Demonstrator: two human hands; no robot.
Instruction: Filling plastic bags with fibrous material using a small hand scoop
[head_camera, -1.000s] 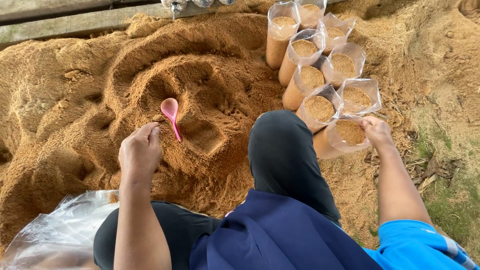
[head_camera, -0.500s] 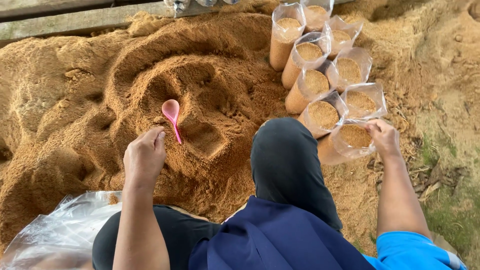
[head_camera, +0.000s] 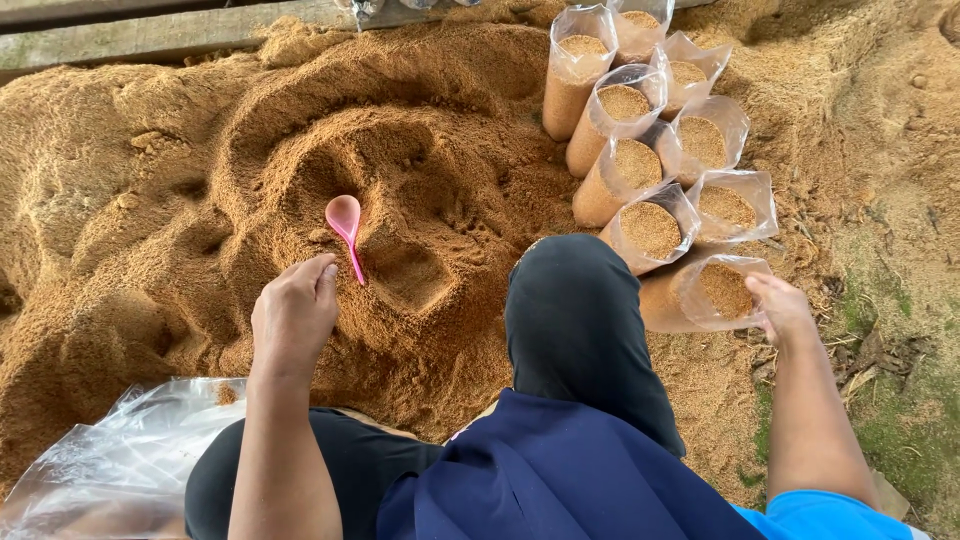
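- left hand (head_camera: 295, 315) hovers loosely curled and empty over the sawdust pile (head_camera: 150, 200), just short of the pink spoon (head_camera: 346, 232) stuck handle-down in a scooped hollow
- right hand (head_camera: 780, 308) grips the rim of the nearest filled bag (head_camera: 715, 292), steadying it upright
- other filled bags (head_camera: 640, 150) stand in rows, propping each other
- empty plastic bags (head_camera: 110, 470) lie by the knee
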